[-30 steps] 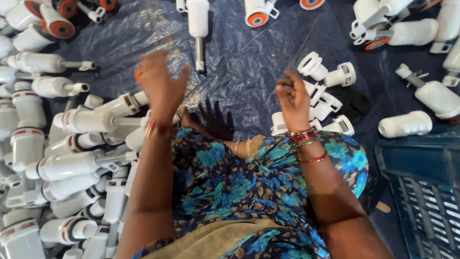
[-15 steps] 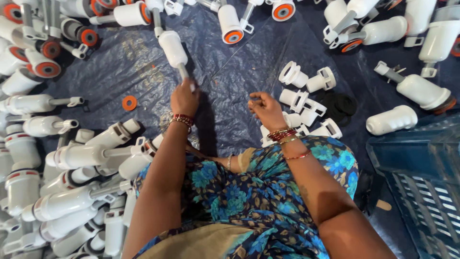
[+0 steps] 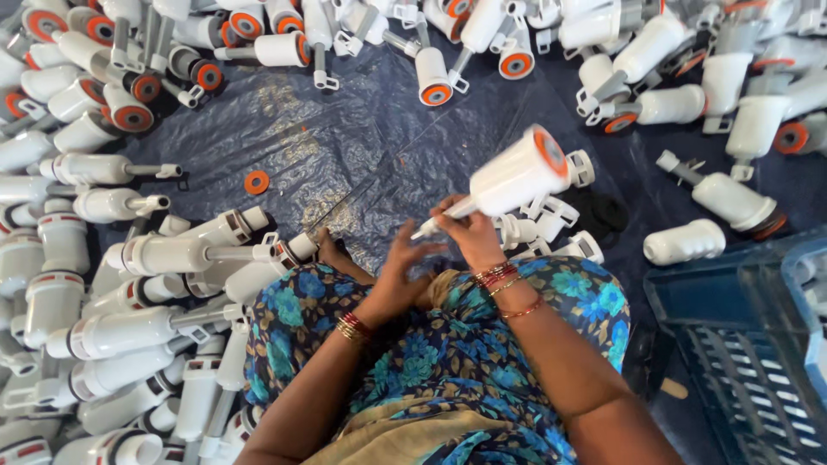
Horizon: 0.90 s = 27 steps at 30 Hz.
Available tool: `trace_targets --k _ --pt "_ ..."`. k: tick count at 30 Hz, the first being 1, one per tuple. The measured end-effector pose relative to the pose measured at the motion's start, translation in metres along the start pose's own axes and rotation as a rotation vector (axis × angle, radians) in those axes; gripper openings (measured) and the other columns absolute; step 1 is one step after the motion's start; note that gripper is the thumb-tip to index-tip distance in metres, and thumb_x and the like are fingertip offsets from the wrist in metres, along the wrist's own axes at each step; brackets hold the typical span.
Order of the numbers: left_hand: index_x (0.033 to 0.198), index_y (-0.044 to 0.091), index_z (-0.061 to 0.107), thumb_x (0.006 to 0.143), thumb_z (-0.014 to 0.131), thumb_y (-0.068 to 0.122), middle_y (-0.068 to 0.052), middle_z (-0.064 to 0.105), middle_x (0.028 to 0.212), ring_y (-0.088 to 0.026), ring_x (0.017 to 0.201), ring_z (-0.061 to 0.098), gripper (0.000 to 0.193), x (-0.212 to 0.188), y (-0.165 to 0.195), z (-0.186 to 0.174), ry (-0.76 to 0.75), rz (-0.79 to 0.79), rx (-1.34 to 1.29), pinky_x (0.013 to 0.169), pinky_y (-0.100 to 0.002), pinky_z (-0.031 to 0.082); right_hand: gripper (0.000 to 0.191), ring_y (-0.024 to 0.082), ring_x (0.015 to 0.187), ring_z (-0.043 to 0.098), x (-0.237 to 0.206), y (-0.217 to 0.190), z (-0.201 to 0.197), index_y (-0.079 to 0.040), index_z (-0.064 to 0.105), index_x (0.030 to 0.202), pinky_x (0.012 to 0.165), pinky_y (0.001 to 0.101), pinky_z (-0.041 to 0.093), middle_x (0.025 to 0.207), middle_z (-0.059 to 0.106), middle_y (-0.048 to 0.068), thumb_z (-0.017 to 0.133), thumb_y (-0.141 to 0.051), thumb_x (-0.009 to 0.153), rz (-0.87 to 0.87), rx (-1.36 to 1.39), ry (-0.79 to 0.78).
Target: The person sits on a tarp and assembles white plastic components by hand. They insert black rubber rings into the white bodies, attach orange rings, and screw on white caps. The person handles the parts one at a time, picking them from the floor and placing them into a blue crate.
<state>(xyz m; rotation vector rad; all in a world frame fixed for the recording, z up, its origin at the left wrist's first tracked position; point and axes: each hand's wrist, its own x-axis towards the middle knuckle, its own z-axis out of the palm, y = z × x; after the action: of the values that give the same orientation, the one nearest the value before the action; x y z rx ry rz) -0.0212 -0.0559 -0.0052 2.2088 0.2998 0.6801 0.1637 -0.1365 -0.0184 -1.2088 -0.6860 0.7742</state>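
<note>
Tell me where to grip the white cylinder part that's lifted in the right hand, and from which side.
Grip the thin stem end, as the right hand does now, coming from below. The white cylinder part tilts up and away, its wide orange-ringed end high and its narrow stem pointing down toward the lap. The stem is probably slim enough to close the fingers around; the body looks too wide. The left hand is open beside the stem tip.

White plastic cylinder (image 3: 515, 179) in right hand (image 3: 469, 234), left hand (image 3: 403, 269) just beside.

Single head-worn view, steeply downward (close) over lap and blue tarp (image 3: 345, 146).
</note>
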Motion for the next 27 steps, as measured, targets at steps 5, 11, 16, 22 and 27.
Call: trace_targets --k 5,11,16,22,27 --pt "0.151 0.011 0.047 0.094 0.075 0.035 -0.011 0.054 0.151 -0.033 0.146 0.048 0.068 0.011 -0.017 -0.025 0.228 -0.469 -0.7 0.116 -0.048 0.044 0.019 0.036 0.099 0.07 0.012 -0.009 -0.03 -0.008 0.074 0.106 0.08 0.043 0.056 0.1 0.075 0.016 0.08 -0.018 0.09 -0.176 -1.064 0.047" --pt "0.156 0.012 0.025 0.076 0.09 0.043 -0.006 0.038 0.156 -0.024 0.142 0.044 0.108 0.021 0.007 -0.037 0.341 -0.204 -0.635 0.111 -0.045 0.047 0.032 0.039 0.097 0.068 0.014 -0.007 -0.014 -0.009 0.075 0.105 0.083 0.0479 0.055 0.1 0.074 0.015 0.074 -0.003 0.074 -0.384 -1.094 0.036" --pt "0.151 0.005 0.038 0.068 0.096 0.03 -0.013 0.059 0.14 -0.027 0.13 0.061 0.104 0.032 0.025 -0.049 0.305 -0.194 -0.196 0.11 -0.039 0.053 0.032 0.036 0.098 0.069 0.017 -0.009 -0.011 -0.011 0.075 0.103 0.085 0.0467 0.055 0.1 0.075 0.012 0.071 0.0 0.074 -0.409 -1.181 -0.034" --pt "0.136 0.006 0.056 0.069 0.097 0.024 -0.015 0.061 0.135 -0.032 0.123 0.063 0.081 0.035 0.037 -0.057 0.185 -0.126 0.062 0.103 -0.041 0.055 0.034 0.035 0.099 0.069 0.019 -0.011 -0.022 -0.014 0.076 0.105 0.086 0.0451 0.056 0.102 0.076 0.01 0.071 0.002 0.075 -0.403 -1.241 -0.005" --pt "0.133 0.004 0.057 0.074 0.093 0.024 -0.017 0.056 0.134 -0.033 0.121 0.062 0.072 0.037 0.036 -0.054 0.173 -0.212 -0.015 0.097 -0.041 0.057 0.03 0.033 0.099 0.07 0.021 -0.015 -0.024 -0.012 0.075 0.103 0.085 0.0446 0.056 0.102 0.076 0.009 0.073 -0.002 0.075 -0.442 -1.289 0.013"
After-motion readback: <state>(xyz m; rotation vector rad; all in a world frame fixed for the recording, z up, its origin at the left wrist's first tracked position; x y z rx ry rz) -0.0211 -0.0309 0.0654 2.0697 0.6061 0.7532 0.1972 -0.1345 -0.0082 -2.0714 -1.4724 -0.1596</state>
